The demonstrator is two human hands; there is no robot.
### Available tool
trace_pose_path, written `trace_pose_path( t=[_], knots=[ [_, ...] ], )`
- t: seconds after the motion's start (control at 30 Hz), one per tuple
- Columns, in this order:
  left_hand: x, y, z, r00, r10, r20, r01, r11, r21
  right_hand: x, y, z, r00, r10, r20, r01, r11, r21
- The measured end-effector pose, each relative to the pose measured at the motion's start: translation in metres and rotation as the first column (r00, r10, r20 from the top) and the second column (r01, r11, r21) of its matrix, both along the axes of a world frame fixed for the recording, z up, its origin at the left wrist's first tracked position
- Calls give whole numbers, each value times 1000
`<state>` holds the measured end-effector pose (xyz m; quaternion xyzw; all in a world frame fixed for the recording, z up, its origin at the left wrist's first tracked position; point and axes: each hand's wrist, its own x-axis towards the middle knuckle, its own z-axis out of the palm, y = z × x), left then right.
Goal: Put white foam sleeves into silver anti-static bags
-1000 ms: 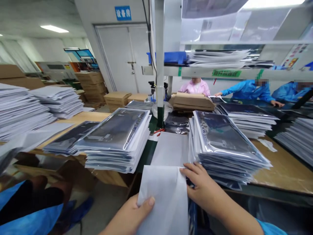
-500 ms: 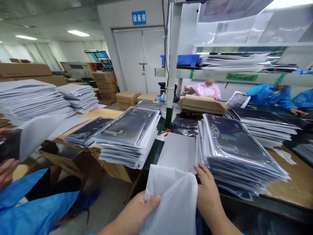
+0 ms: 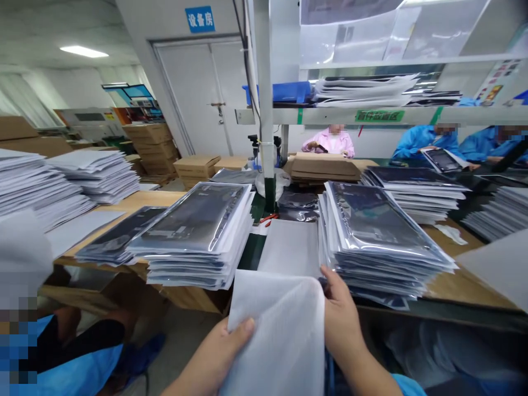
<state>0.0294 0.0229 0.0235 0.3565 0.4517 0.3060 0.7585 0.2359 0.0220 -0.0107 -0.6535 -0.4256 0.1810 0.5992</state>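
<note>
Both hands hold a white foam sleeve point(image 3: 276, 330) out past the near edge of the counter point(image 3: 457, 283). The left hand point(image 3: 216, 360) pinches its left edge, thumb on top; the right hand point(image 3: 340, 324) grips its right edge, fingers hidden behind it. Just beyond, a grey sheet point(image 3: 291, 247) lies flat between two stacks of bagged panels: the left stack point(image 3: 198, 236) and the right stack point(image 3: 375, 242).

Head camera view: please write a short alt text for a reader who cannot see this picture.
Two bare hands hold a white foam bag at a workbench: the left hand pinches its left edge, the right hand its right edge. Stacks of silver bagged panels stand on both sides; workers in blue sit behind.
</note>
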Motion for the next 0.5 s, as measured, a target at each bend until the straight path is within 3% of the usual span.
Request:
trace_pose_path(
  t=[0.1, 0.17, 0.2, 0.27, 0.37, 0.43, 0.5],
  knots=[
    [-1, 2, -5, 999, 54, 9, -53, 995, -83, -11, -1, -5, 951, 72, -299, -118, 984, -136],
    [-3, 2, -8, 998, 64, 5, -63, 993, -100, -9, 0, 2, 944, 138, -299, -191, 969, -157],
    [-3, 2, -8, 998, 63, -1, -63, 994, -92, -5, 2, 8, 958, 195, -212, -231, 959, -162],
    [-4, 1, -9, 999, 48, -19, -49, 997, -58, 7, 5, 22, 942, 317, 114, -292, 937, -189],
    [-4, 1, -7, 999, -1, -38, 1, 1000, 2, 25, 12, 43, 757, 343, 556, -282, 939, -196],
    [-3, 2, -6, 999, -27, -45, 28, 999, 26, 32, 13, 54, 691, 356, 628, -296, 933, -203],
    [-3, 2, -5, 998, -43, -55, 46, 998, 40, 34, 13, 60, 698, 419, 580, -343, 907, -243]
  ],
)
